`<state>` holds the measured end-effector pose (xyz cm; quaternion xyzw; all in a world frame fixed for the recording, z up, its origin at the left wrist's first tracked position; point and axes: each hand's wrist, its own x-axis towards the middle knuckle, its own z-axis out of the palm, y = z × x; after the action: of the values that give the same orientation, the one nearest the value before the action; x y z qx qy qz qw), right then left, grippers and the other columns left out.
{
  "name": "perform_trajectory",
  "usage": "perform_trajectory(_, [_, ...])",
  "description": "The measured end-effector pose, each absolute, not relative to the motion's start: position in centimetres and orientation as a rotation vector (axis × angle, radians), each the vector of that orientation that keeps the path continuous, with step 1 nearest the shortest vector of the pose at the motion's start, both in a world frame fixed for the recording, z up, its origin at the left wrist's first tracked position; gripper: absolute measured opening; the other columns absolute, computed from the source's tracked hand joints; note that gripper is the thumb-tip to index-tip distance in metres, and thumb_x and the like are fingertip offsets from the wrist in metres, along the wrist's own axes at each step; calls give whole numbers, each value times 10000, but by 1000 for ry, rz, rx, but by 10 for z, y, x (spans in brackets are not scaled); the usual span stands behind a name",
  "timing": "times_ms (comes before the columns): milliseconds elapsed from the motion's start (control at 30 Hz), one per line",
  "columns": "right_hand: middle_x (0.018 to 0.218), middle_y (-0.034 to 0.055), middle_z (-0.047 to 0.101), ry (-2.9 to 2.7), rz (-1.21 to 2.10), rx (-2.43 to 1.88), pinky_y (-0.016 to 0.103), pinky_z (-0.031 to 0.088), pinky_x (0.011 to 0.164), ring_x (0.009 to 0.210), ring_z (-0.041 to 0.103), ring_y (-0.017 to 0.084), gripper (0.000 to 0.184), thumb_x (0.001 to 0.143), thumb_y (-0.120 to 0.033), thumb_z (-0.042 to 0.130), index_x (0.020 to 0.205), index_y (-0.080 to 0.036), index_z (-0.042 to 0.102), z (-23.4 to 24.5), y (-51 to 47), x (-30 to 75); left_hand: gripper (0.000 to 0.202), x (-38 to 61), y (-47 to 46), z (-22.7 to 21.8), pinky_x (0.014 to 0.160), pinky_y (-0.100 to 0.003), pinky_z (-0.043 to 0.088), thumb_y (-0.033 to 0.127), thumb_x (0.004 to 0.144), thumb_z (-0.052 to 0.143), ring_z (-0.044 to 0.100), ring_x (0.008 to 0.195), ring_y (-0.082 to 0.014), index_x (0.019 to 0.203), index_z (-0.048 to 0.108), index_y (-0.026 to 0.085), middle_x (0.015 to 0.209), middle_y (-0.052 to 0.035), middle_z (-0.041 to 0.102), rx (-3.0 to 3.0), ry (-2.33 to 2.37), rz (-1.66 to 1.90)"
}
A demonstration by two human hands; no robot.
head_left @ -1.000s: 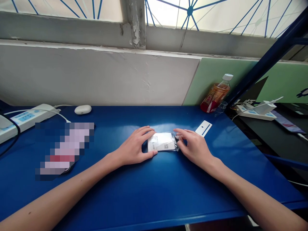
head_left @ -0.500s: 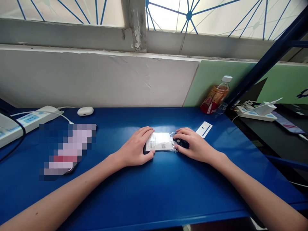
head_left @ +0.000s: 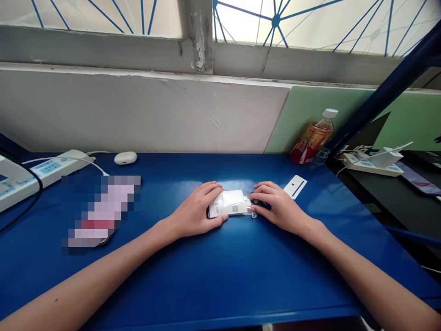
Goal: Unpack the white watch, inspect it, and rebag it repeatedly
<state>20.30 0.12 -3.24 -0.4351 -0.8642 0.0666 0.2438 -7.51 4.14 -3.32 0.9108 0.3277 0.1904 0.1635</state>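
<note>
A clear plastic packet (head_left: 229, 203) with a white, printed sheet in it lies flat on the blue desk. A barcode and a square code show on the sheet. My left hand (head_left: 196, 209) grips the packet's left end, thumb at the near edge and fingers over the far edge. My right hand (head_left: 280, 207) curls round the right end, its fingertips at the crinkled plastic. Under that hand and the packet is a flat, dark object (head_left: 260, 202) with pale round spots; most of it is hidden. Just beyond the right hand is a white card (head_left: 295, 187) with a dark slot.
A pixelated phone-like slab (head_left: 106, 207) with a white cable lies left. Behind it are a power strip (head_left: 51, 170) and a white earbud case (head_left: 125, 158). A drink bottle (head_left: 312, 140) leans at the back right, near a blue metal post (head_left: 379, 89). Another power strip (head_left: 374, 165) is farther right.
The whole view has shifted slightly, so things sit a little farther right. My left thumb has slid a bit further right along the packet. Both hands stay at its ends.
</note>
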Motion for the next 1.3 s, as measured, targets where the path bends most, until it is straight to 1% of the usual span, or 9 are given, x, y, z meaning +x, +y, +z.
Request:
perform_trajectory(167, [931,107,708,-2449,166,-1227,480,548,873,1078,625,314,196,951,-324,593,1057,-224,724,-20,3,220,618,-75,41,-32,1132,-528,397,454,841,655,438,1370,-364,1366,515,160,1406,-166,545,2590,946,546])
perform_trajectory(267, [965,112,712,-2460,224,-1262,476,557,877,1083,631,312,199,940,-340,606,1048,-220,722,-13,1,225,610,-75,41,-31,1127,-511,401,446,847,647,451,1357,-354,1360,513,145,1408,-175,540,2608,937,535])
perform_trajectory(433, [1262,151,626,-2424,235,-1261,506,530,973,1181,590,320,324,900,-399,649,1165,-215,680,-17,-4,217,612,-77,41,-30,1117,-502,407,466,871,631,459,1350,-348,1384,496,161,1417,-167,530,2612,926,498])
perform_trajectory(567, [1362,171,570,-2413,263,-1260,509,492,1039,1278,535,326,368,918,-423,622,1207,-198,659,-27,-6,204,643,-79,40,-31,1112,-504,411,456,868,639,457,1351,-353,1423,468,181,1465,-161,484,2592,941,483])
perform_trajectory(700, [1373,178,562,-2407,275,-1282,516,481,1046,1293,518,330,360,925,-424,609,1194,-188,652,-28,-4,200,659,-78,40,-32,1112,-510,406,437,861,634,449,1350,-363,1416,470,123,1468,-193,473,2607,961,462])
perform_trajectory(833, [1321,151,598,-2465,304,-1273,523,466,1054,1313,495,338,303,906,-404,632,1137,-208,660,-19,-2,210,652,-75,40,-33,1111,-498,403,422,846,641,465,1331,-357,1385,492,87,1440,-205,499,2630,962,473])
perform_trajectory(967, [1326,141,590,-2474,335,-1286,507,477,1045,1323,482,341,268,887,-401,650,1079,-215,666,-17,-2,219,624,-76,41,-34,1105,-481,405,404,837,654,480,1313,-349,1358,509,93,1413,-197,522,2644,937,504])
perform_trajectory(1167, [1376,180,559,-2428,276,-1258,503,504,1021,1282,534,336,334,914,-376,623,1192,-194,654,-27,-3,212,603,-78,41,-33,1072,-463,426,433,875,637,498,1291,-339,1374,493,126,1411,-182,521,2654,896,509])
perform_trajectory(1300, [1357,187,583,-2447,209,-1209,502,511,1003,1255,555,333,298,954,-377,573,1162,-182,660,-29,-3,203,584,-77,41,-33,1066,-464,428,432,862,653,509,1277,-342,1335,521,116,1391,-187,537,2657,899,530])
